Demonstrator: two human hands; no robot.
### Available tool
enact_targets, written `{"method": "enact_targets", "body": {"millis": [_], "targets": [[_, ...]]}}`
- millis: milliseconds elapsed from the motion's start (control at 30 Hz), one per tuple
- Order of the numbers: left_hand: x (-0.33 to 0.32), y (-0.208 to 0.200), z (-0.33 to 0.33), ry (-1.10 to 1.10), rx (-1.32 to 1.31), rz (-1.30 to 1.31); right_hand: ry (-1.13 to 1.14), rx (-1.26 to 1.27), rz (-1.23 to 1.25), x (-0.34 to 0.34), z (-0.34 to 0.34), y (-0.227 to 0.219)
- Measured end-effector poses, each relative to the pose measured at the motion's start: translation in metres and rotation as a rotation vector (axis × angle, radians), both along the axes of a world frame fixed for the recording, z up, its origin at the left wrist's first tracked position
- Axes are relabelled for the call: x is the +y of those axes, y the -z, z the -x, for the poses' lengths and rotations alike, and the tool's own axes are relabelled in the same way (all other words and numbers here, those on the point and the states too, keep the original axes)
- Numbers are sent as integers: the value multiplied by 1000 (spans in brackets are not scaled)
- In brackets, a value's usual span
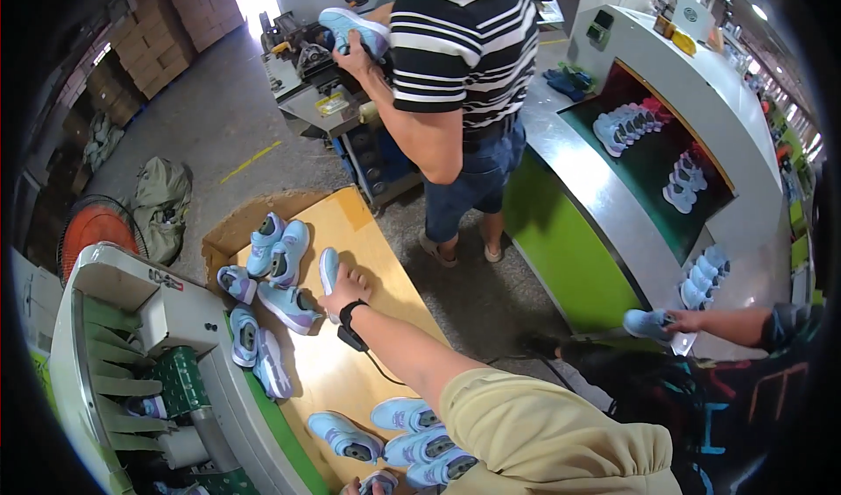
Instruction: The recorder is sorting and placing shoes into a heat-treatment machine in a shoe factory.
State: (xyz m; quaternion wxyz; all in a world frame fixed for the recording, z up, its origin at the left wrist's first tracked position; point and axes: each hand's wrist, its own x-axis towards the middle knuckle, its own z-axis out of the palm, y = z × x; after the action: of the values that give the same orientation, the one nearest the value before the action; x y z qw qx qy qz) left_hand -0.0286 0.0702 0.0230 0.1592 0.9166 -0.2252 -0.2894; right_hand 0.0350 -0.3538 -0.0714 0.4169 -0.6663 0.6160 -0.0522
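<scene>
My right hand [347, 291], a black band on its wrist, reaches across the wooden tabletop [359, 258] and is closed on a light blue sneaker [329, 270], tipped on its side with its sole edge showing. At the lower edge, my left hand [352, 487] is mostly cut off; its fingers grip another light blue sneaker [378, 480]. Left of my right hand lies a group of light blue and lilac sneakers [287, 254]. Several more sneakers [343, 434] with dark inserts lie nearer me.
A conveyor machine [131, 320] with hanging flaps borders the table's left side. Ahead, a person in a striped shirt [464, 48] holds a sneaker at a bench machine [315, 83]. At right, another person's hand [683, 321] holds a sneaker beside a tunnel machine [596, 206] carrying shoes.
</scene>
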Motion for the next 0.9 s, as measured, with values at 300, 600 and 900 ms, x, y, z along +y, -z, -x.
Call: {"method": "enact_targets", "body": {"millis": [300,600,900], "targets": [[23,36,11,395,-384,-110,-533,70,447,118,208,-14],[38,131,6,487,-723,-297,-238,-17,359,182,326,5],[34,113,-2,556,-521,-269,-25,135,250,231,392,39]]}}
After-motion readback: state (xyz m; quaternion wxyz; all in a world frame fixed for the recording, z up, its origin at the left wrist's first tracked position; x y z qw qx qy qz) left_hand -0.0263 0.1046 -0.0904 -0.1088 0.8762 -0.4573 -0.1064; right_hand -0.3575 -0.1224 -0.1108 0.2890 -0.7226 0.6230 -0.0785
